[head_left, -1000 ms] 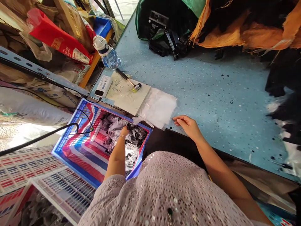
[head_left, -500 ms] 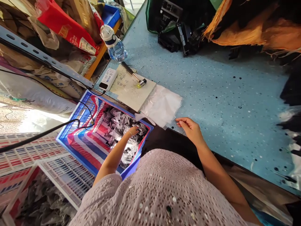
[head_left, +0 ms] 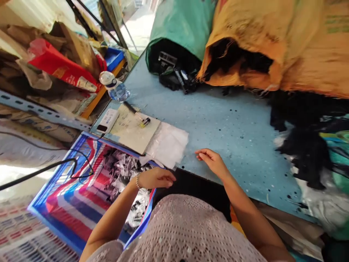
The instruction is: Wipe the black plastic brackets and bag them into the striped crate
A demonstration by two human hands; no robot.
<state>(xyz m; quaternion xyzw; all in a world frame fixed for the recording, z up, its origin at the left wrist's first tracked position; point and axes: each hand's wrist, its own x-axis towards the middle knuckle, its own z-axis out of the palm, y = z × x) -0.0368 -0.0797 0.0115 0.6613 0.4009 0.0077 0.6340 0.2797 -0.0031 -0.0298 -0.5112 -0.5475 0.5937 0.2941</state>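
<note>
My left hand (head_left: 156, 177) hovers over the near right rim of the blue basket (head_left: 58, 174). Its fingers are loosely bent and apart, and nothing shows in them. Inside the basket, several small black items in clear plastic bags (head_left: 120, 171) lie on a red, white and blue striped lining (head_left: 89, 198). On the right, my right hand (head_left: 211, 160) is just above the table's near edge, fingers relaxed and half curled, with no object visible in it. A stack of clear plastic bags (head_left: 167, 143) lies to its left, apart from it.
On the blue speckled table (head_left: 231, 134) are a hammer (head_left: 137, 114) on a board (head_left: 133, 133), a white device (head_left: 108, 120) and a water bottle (head_left: 116, 87). Behind stand a green sack (head_left: 180, 25) and an orange sack (head_left: 251, 32). Black pieces (head_left: 302, 145) lie right. A cable (head_left: 40, 174) crosses the basket.
My left hand has come up out of the basket and moved right, toward my body. The right hand stays near the table edge. The view has tilted up, showing more of the sacks.
</note>
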